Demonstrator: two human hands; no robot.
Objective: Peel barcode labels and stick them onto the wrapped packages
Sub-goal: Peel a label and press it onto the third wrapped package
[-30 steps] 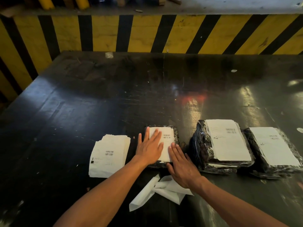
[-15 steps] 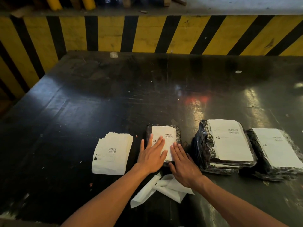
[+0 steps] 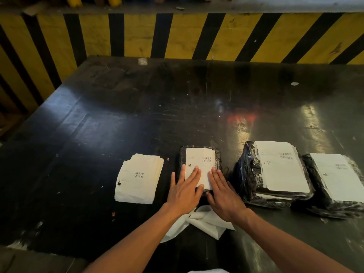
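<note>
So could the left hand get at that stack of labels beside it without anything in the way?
Probably yes. The left hand lies flat on the small package's label, holding nothing, and the stack of labels lies just to its left on the table, uncovered, with only bare tabletop between them.

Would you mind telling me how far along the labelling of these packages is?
Done: the two large wrapped packages on the right each carry a white label. In hand: the left hand and right hand press flat on the label atop the small package. Left: a stack of labels waits beside it, but no unlabelled package is in view. Peeled backing paper lies near the wrists.
</note>
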